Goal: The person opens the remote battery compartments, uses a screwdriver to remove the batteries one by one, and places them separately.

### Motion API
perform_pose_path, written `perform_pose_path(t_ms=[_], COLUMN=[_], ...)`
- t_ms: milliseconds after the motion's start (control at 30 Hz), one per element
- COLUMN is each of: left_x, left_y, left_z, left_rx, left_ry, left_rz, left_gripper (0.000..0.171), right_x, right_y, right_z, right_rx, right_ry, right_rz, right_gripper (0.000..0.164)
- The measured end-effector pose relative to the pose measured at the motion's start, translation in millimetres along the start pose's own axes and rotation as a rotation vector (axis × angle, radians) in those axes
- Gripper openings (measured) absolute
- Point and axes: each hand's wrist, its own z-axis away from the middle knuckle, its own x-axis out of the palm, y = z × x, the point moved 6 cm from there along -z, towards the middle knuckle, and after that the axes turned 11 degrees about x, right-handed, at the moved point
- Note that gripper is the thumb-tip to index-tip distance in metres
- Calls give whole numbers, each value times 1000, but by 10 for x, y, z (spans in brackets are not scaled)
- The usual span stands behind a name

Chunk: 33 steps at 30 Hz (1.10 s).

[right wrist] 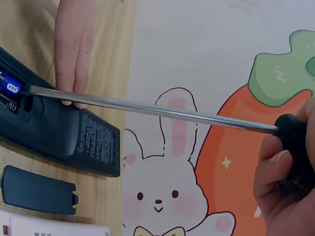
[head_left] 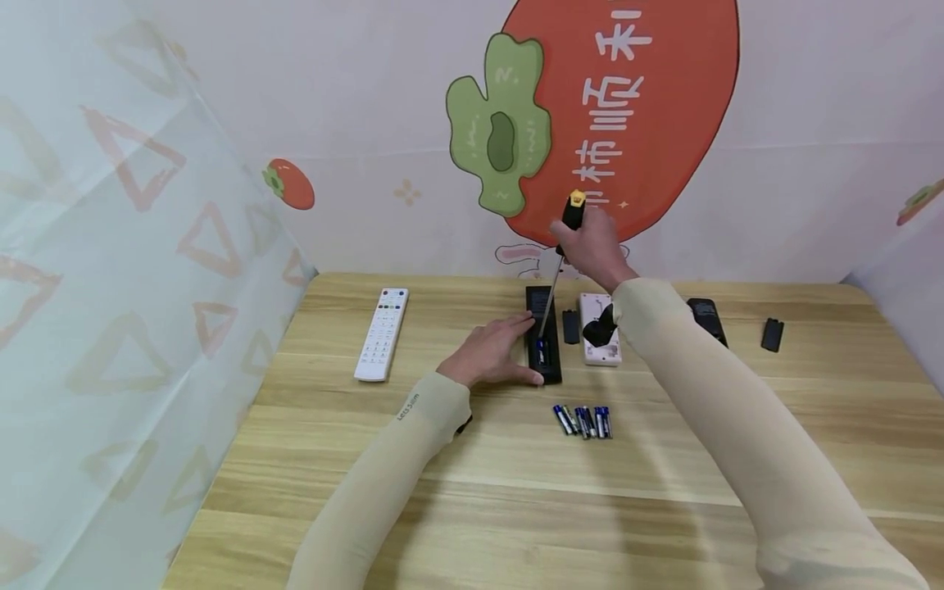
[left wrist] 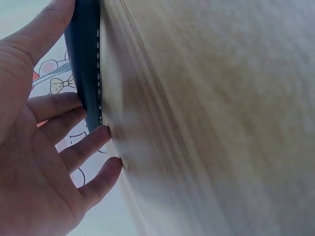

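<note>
A black remote control [head_left: 543, 303] lies back side up on the table, its battery compartment uncovered. Inside sits a blue AAA battery [right wrist: 10, 83], with a spring showing beside it. My left hand [head_left: 496, 351] rests along the remote's left side, thumb near the close end and fingers stretched out against the edge. Above and behind the remote, my right hand [head_left: 593, 246] grips the black and yellow handle of a screwdriver [right wrist: 162, 112]. Its long metal shaft slants down, and the tip reaches the battery's end in the compartment. A black battery cover [right wrist: 39, 191] lies right of the remote.
Several loose batteries [head_left: 583, 422] lie in front of the remote. A white remote [head_left: 381, 336] lies to the left; another white one [head_left: 601, 354] lies face down to the right. Farther right are a black device [head_left: 706, 318], partly behind my sleeve, and a small black cover [head_left: 772, 334].
</note>
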Motion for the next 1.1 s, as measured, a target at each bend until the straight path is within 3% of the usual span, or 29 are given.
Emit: perform_pose_path(t_ms=[300,700,1100], left_x=[4,-2,-7], left_y=[0,-7,2], left_z=[9,7,21], left_rx=[-6,3,-8], left_ry=[-6,4,6], left_rz=[-12,-2,-6], left_gripper=[103,104,104], right_x=[10,-69,-150], right_y=[-58,-8,-21], right_z=[34,34,169], right_rx=[-4,75,-32], right_ry=[104,165,164], right_rz=[53,71,0], right_gripper=[42,44,49])
